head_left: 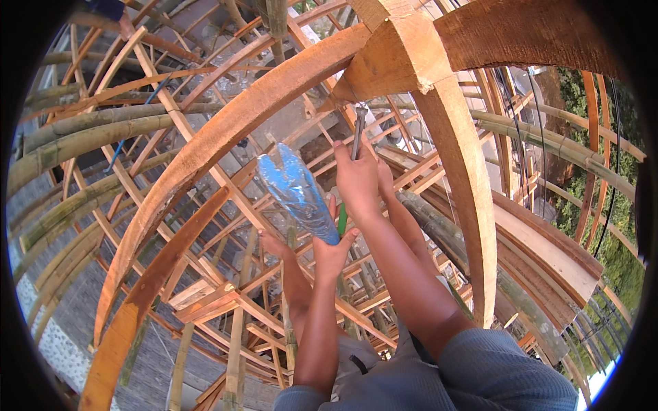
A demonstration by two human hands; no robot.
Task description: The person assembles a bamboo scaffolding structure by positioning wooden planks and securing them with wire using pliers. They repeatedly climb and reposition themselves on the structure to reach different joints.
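Observation:
My left hand point(330, 253) is closed round the narrow lower end of a crumpled, see-through blue plastic bottle point(293, 188). Its wide, ragged end points up and to the left; what lies inside is not clear. In the fist of my right hand point(358, 185), a slim grey metal tool point(358, 133) sticks up toward the beams. A green grip point(342, 219) shows below that fist, in line with the metal part. Just beyond the tool is a heavy wooden beam joint point(394, 61), apart from both hands.
Curved timber ribs point(226, 123) point(459, 192) arch on both sides of me. My bare feet point(273, 243) rest among crossed wooden battens high above a grey floor. Bamboo poles point(96, 147) run at left, stacked planks point(541, 253) lie at right, and dark cables point(538, 123) hang beyond.

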